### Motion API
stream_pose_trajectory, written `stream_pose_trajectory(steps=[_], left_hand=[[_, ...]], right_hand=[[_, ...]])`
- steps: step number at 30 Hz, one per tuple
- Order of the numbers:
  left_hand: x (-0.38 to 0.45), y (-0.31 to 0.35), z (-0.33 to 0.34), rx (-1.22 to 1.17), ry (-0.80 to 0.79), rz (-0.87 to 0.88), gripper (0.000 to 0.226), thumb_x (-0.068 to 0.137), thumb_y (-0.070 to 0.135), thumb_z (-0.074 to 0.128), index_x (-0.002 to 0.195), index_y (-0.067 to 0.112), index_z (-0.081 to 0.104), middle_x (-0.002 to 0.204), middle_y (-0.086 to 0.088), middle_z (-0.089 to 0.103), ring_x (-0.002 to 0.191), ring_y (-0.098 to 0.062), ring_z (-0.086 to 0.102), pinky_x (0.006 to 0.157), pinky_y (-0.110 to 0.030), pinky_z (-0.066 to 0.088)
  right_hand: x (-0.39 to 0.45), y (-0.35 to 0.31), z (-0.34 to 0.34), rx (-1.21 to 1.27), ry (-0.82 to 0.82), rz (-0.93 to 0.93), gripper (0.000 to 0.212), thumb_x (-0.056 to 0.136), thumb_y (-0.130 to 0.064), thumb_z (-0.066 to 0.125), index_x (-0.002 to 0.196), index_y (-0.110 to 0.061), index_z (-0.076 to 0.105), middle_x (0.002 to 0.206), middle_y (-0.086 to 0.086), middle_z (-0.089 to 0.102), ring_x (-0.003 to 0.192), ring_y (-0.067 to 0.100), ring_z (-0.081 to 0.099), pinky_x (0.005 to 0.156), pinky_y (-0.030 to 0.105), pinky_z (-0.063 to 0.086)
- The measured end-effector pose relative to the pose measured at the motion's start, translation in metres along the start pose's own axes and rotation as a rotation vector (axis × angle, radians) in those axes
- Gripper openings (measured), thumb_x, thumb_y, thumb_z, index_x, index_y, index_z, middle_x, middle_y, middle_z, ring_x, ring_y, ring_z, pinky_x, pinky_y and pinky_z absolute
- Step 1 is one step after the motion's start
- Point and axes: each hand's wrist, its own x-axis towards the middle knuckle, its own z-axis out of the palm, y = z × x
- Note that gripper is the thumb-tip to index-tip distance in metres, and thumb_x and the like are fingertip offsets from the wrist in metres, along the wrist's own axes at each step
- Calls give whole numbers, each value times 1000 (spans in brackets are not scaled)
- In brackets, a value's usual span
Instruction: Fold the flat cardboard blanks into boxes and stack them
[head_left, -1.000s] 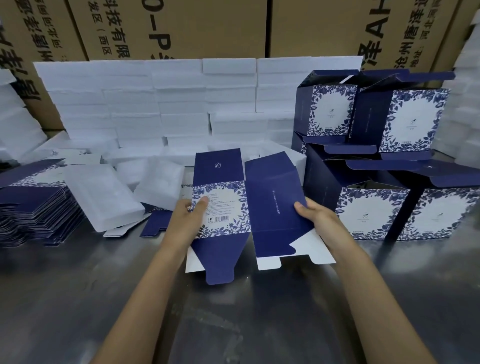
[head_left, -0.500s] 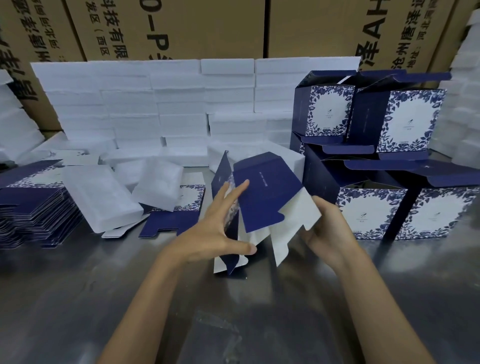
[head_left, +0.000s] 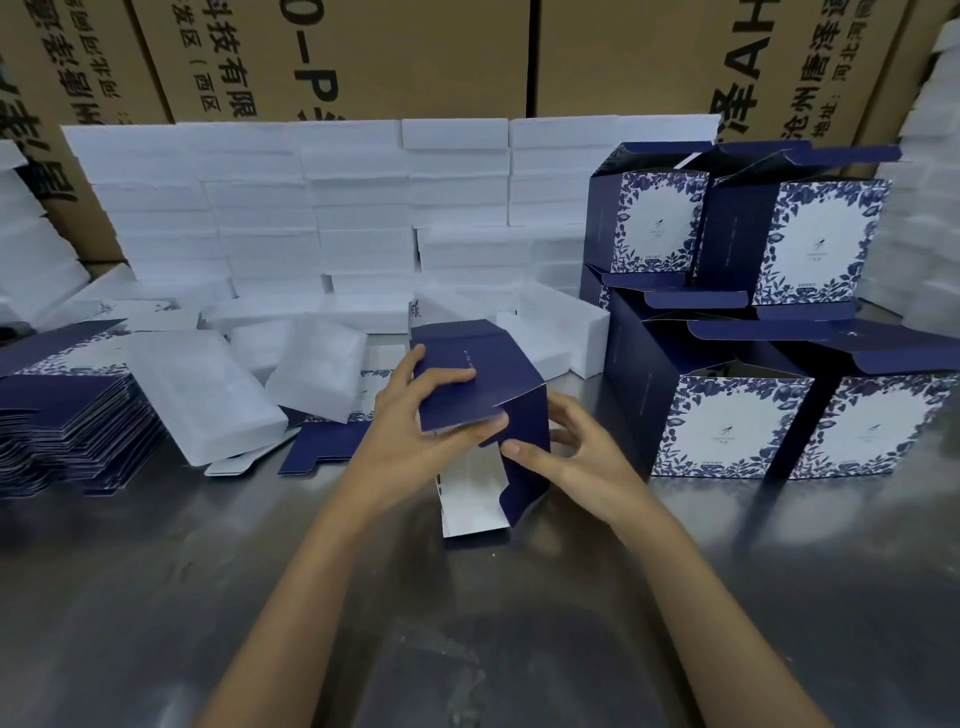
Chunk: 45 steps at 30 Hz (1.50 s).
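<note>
Centre frame: half-folded box (head_left: 480, 395) between my hands, long axis upright; left hand (head_left: 415, 434) clamps top panel, right hand (head_left: 571, 452) fingertips curled on lower side panel, nearer hanging flap (head_left: 470, 493).

Navy box (head_left: 483, 384) with white inside; folded boxes (head_left: 737, 421) bear blue leaf borders on white panels.

Grey metal tabletop (head_left: 156, 597), dull reflections; brown printed shipping cartons (head_left: 395, 57) walling rear.
</note>
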Motion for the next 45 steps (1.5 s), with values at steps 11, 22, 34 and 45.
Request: stream_pose_trajectory(steps=[11,22,34,45], left_hand=[[-3,1,3,8,98,75,52,80,-6,71,117,29,66,155,-1,34,142,-14,33,113,-35,36],[-6,10,4,10,73,75,51,79,-8,69,121,21,68,155,-2,36,142,-15,35,113,-33,34],[-6,8,3,10,59,76,52,78,-11,67,119,21,69,155,0,35,141,-13,35,113,-32,33],[-1,-1,6,-1,72,87,48,79,0,78,114,31,68,154,5,36,140,-15,38,113,-34,35]], right_hand=[[-1,-2,0,-315,115,38,46,75,-56,82,104,-29,58,102,-15,66,86,4,64,72,20,52],[1,10,-9,-589,-34,42,44,88,-38,77,64,-13,51,59,-3,50,56,11,43,49,19,33],[-1,-5,-11,-522,79,-48,52,84,-44,80,58,-18,44,53,-7,42,54,11,37,55,27,36],[-4,-19,-9,-406,171,-196,49,90,-36,75,64,-11,43,56,-3,36,57,13,32,58,33,33]])
